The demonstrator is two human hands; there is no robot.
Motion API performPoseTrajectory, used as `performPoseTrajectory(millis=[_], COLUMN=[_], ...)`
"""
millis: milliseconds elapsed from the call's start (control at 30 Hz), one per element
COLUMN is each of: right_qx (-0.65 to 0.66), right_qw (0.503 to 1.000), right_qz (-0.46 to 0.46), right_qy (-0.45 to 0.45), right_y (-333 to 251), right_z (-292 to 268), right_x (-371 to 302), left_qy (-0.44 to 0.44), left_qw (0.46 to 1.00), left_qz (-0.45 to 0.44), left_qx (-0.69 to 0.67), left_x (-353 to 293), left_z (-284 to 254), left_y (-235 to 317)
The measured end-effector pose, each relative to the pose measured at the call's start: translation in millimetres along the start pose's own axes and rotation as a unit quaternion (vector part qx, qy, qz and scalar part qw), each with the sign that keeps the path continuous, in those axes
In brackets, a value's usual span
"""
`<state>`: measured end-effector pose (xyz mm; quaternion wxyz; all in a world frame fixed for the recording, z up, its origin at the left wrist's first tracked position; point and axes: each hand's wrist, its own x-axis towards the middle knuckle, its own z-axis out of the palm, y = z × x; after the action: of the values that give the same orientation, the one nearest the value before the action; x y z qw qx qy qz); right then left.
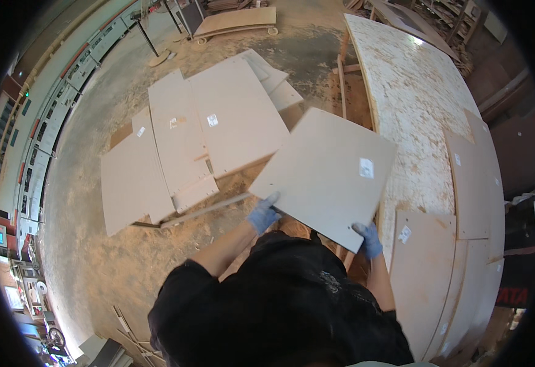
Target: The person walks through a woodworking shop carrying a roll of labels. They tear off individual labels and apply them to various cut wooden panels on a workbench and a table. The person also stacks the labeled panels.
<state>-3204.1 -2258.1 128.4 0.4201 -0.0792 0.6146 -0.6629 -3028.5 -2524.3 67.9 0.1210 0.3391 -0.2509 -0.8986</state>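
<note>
A flat beige panel [322, 171] with a white label near its right side is held out in front of me. My left hand [263, 214], in a blue-grey glove, is closed on its near left edge. On its near right corner my right hand [368, 239], gloved alike, grips with the thumb on top; the fingers underneath are hidden. The panel lies between stacked beige panels [237, 116] on the left and a long worktable [408, 79] on the right, overlapping the view of both.
More labelled panels [423, 263] lie along the right side of the worktable. Sawdust covers the floor [218, 229] around the left stack. A wheeled wooden cart [237, 23] stands at the far end. A long machine [47, 128] runs along the left. Thin offcuts [134, 336] lie at the lower left.
</note>
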Motion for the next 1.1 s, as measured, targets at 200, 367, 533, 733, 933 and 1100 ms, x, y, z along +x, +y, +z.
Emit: performPoseTrajectory(millis=[200, 367, 533, 733, 933, 1100], right_qx=[-0.103, -0.159, -0.119, -0.273, -0.239, -0.248], right_qw=[0.979, 0.987, 0.98, 0.791, 0.596, 0.605], right_qz=[-0.027, -0.033, -0.039, -0.015, 0.118, 0.182], right_qy=[-0.174, 0.002, 0.157, 0.547, 0.757, 0.735], right_y=[-42.6, -40.8, -13.5, -36.4, -58.8, -83.1], right_z=[103.7, 110.2, -7.5, -241.9, -410.2, -457.3], right_x=[151.8, 246.8, 229.2, 163.2, 74.9, 54.1], left_qy=[0.022, 0.042, 0.135, 0.031, -0.044, 0.054], left_qw=[0.99, 0.971, 0.959, 0.963, 0.955, 0.905], left_qz=[0.14, -0.088, -0.172, -0.149, -0.199, -0.172], left_qx=[-0.029, 0.218, 0.181, 0.223, 0.217, 0.386], left_x=[36.8, 79.6, 94.2, 169.4, 211.6, 225.8], left_z=[-79.1, -133.0, -148.9, -82.3, 23.2, 71.7], left_y=[90.8, 141.2, 139.2, 104.0, 61.8, 41.8])
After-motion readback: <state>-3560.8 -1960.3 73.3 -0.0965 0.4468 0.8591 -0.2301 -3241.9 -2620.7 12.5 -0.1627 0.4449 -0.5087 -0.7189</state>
